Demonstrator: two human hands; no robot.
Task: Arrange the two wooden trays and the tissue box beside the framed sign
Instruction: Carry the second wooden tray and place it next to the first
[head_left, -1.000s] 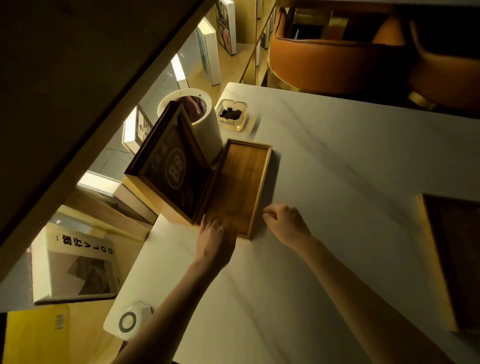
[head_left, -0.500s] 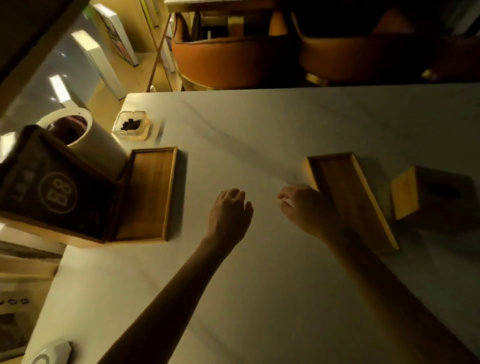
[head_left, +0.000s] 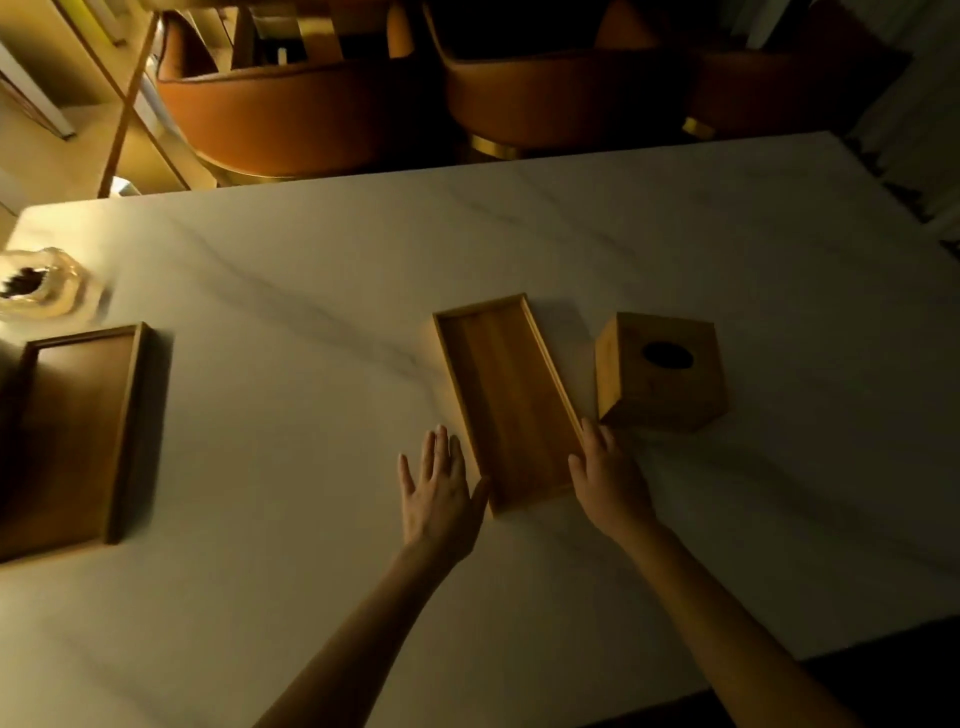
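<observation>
A long empty wooden tray (head_left: 511, 400) lies slanted in the middle of the white marble table (head_left: 311, 467). My left hand (head_left: 439, 493) rests flat against the left side of its near end, fingers spread. My right hand (head_left: 608, 480) touches its right rim near the same end, fingers extended. A wooden tissue box (head_left: 660, 371) with a dark round hole on top stands just right of this tray. The other wooden tray (head_left: 78, 431) lies at the table's left edge. The framed sign is out of view.
A glass ashtray (head_left: 39, 283) sits at the far left, behind the left tray. Orange upholstered chairs (head_left: 291, 109) stand along the far side of the table. The near table edge runs past my right forearm at lower right.
The view has swung right, so the sign and white cylinder left the frame. Both hands moved right from the first tray and now flank the near end of the middle tray.
</observation>
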